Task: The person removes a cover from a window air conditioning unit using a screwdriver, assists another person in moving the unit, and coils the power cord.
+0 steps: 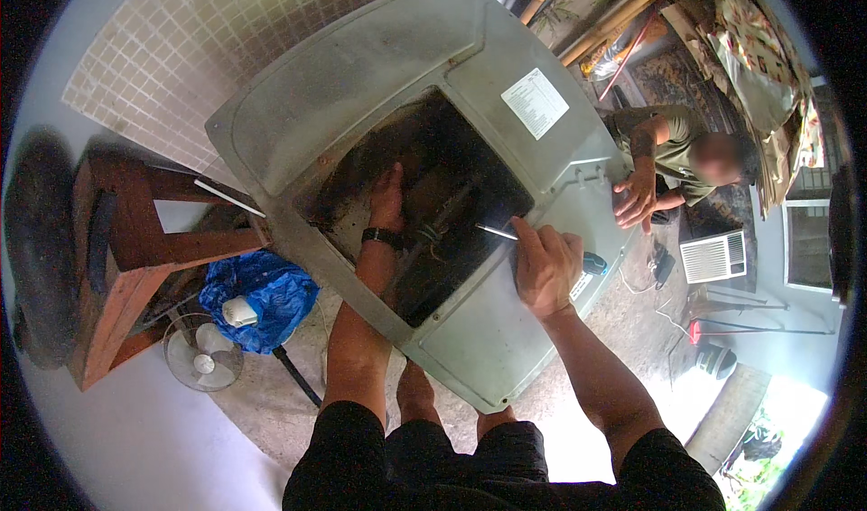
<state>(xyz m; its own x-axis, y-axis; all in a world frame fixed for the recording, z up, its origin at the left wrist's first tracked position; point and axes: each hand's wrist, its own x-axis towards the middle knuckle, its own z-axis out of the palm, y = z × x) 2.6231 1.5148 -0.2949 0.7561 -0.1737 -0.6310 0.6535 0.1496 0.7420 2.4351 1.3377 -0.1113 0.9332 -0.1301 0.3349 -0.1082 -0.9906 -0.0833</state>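
Note:
A large grey appliance housing stands tilted before me, with a rectangular opening in its panel. My left hand, with a black watch on the wrist, reaches into this opening. Its visible fingers look stretched out along the dark inside; their tips are hard to make out. Near the opening sits a small bundle of wires. My right hand is closed round a screwdriver. The metal shaft points left over the opening's right edge, and the blue handle end shows behind the hand.
A co-worker crouches at the right, one hand on the housing's edge. A wooden frame, a fan and a blue plastic bag are at the left. On the right floor are a white vented panel and a red dustpan.

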